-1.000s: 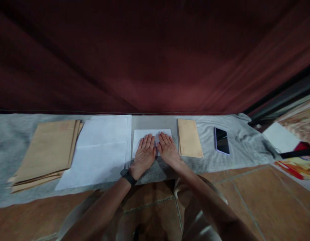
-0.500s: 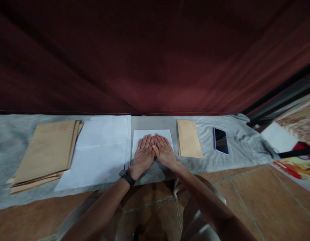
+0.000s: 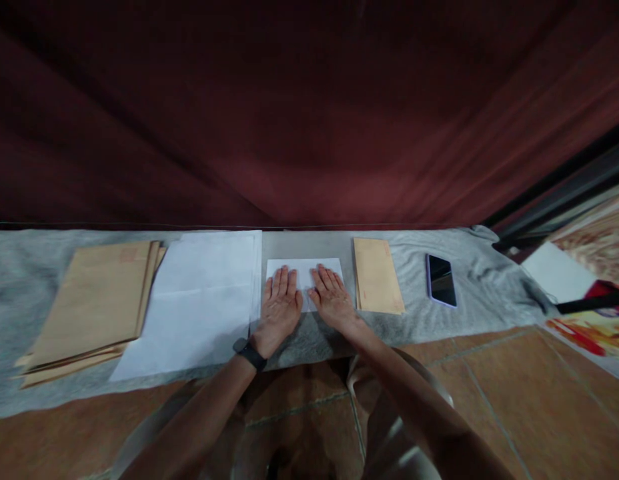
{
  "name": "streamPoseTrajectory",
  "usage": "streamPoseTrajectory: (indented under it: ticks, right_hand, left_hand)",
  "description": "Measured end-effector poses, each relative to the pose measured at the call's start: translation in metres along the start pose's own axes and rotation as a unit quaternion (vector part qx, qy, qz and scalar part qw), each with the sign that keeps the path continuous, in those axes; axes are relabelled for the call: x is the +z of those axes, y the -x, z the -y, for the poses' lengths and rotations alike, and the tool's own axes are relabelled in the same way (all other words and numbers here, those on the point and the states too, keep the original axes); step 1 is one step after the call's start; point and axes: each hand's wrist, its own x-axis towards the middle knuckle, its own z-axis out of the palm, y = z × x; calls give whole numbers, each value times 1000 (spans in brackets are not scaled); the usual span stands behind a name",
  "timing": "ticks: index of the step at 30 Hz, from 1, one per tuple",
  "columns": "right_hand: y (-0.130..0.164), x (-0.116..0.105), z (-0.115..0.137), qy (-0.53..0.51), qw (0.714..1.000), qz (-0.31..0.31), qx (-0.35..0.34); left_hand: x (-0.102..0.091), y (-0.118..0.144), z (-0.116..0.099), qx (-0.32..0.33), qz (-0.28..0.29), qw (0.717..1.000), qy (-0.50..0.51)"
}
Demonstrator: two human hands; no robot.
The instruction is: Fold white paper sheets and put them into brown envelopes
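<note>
hands (image 3: 304, 303) flat on folded white paper (image 3: 304, 272)

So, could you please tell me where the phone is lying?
In the head view the phone lies on the grey cloth, right of the single brown envelope.

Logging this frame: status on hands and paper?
Left hand, right hand: flat, open on small folded white paper. Apart. Nothing blocking.

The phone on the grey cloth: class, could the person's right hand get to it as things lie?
Probably yes: the right hand lies flat on the folded white paper; only the flat brown envelope separates it from the phone.
</note>
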Motion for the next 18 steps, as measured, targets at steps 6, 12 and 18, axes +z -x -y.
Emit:
streamPoseTrajectory:
  ticks: [6, 12, 18]
  right_hand:
    - [0, 1, -2, -1, 1000, -1, -4]
    - [-1, -2, -1, 4, 1000, 13, -6]
    - [-2, -3, -1, 11, 1000, 23, -8]
  left_hand:
    - [-1, -7, 1, 12, -4, 1000, 6]
    - [-1, -25, -9, 35, 12, 999, 29]
    - [5, -31, -10, 23, 19, 999, 31]
